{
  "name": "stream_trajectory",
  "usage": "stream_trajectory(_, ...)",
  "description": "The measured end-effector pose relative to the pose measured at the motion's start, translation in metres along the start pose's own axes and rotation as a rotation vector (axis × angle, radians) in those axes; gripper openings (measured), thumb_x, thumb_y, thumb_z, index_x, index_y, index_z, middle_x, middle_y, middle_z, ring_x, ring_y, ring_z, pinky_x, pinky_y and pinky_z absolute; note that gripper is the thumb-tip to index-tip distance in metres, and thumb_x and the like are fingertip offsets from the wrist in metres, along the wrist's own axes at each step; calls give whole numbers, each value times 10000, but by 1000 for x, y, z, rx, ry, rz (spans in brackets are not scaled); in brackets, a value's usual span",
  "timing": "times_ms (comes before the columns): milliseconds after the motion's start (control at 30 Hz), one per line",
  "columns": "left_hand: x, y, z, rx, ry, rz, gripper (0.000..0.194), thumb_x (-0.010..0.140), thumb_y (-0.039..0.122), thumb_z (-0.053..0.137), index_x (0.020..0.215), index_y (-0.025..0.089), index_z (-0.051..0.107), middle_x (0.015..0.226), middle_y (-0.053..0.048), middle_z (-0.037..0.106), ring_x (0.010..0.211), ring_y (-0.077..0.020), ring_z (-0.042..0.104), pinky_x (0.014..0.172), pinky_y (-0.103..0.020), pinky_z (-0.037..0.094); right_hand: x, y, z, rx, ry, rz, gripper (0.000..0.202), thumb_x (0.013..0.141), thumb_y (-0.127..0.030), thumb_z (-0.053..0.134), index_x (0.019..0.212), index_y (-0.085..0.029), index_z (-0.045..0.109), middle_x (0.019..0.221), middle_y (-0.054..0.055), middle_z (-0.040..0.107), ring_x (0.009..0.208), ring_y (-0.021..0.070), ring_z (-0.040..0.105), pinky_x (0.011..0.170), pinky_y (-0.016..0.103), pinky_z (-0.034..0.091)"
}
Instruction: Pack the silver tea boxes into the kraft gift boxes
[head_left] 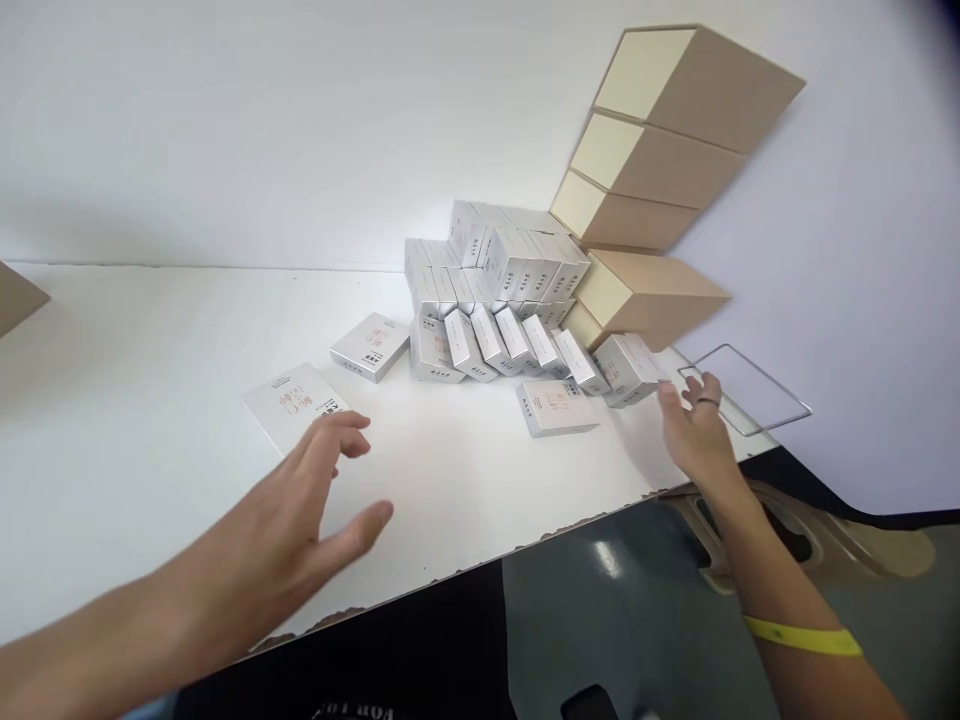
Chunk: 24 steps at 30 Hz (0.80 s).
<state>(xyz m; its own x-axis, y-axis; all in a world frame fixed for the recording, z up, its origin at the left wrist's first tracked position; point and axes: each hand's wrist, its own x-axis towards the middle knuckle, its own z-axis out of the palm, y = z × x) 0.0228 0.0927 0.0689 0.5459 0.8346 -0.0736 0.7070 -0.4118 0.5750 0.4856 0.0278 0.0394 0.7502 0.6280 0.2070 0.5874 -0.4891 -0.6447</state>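
My left hand [319, 490] hovers over the white table, thumb and fingers apart, holding nothing. Just beyond its fingers lies a flat white box [289, 400] with printed lettering, partly covered by the hand. A second white box [371, 345] rests flat a little farther back. At the right, my right hand [697, 425] is open beside the end white box [626, 370] of a leaning row; whether its fingertips touch that box I cannot tell. Between the hands a single white box [559, 407] lies flat in front of the row of tilted boxes [491, 340].
Behind the row, several white boxes [510, 255] are stacked against the wall. Large beige boxes [667, 175] stand piled at the back right. A thin wire frame [772, 385] is by my right hand. The table's chipped front edge [450, 572] runs diagonally; a beige stool [810, 535] is below.
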Motion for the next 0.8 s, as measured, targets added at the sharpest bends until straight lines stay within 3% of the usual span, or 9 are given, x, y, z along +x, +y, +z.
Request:
stream_trajectory(133,-29,-2,21,63,126,140,567,862,563,531,1343,359,308,1460,-122,443,1040,-327,672,704,-424,615,8,0,20,57,-19,10,1039,731,-689,632,1518,-181,182,1513,198,383,1330,330,473,1069,411,438)
stream_trajectory(233,-42,-7,26,31,225,113,501,857,564,526,1279,362,347,1478,-102,424,1082,-340,656,731,-449,620,13,-2,26,81,-18,36,1077,686,-692,678,1494,-176,189,1462,220,421,1302,322,498,1045,395,455)
stream_trajectory(367,-49,-19,24,-6,218,-52,620,864,611,485,1392,362,274,1429,-111,467,1009,-334,681,715,-477,622,14,-2,32,90,6,52,1111,638,-690,710,1464,-168,180,1422,218,440,1275,314,516,1016,411,479)
stream_trajectory(467,-57,-29,26,33,187,16,631,849,603,520,1375,368,262,1444,-124,445,1102,-350,647,778,-494,623,9,-1,37,76,44,68,1026,692,-723,621,1431,-157,191,1409,221,427,1253,304,523,997,406,493)
stream_trajectory(567,-70,-33,33,34,214,74,497,851,562,517,1269,364,334,1464,-116,427,1176,-357,611,809,-515,622,-4,-5,41,12,68,93,956,695,-738,589,1377,-142,282,1412,246,392,1307,359,452,1090,469,400)
stream_trajectory(700,-83,-30,41,-4,269,68,380,863,525,499,1189,353,403,1442,-83,475,1198,-337,608,863,-522,618,-31,-22,45,-87,112,24,915,675,-665,639,1348,-123,337,1442,248,311,1429,400,218,1202,497,168)
stream_trajectory(800,-86,-34,44,19,284,86,379,872,518,497,1194,334,414,1439,-87,484,1194,-323,614,875,-496,620,-49,-34,51,-104,133,-63,831,714,-623,613,1325,-122,356,1386,217,346,1387,372,268,1185,494,199)
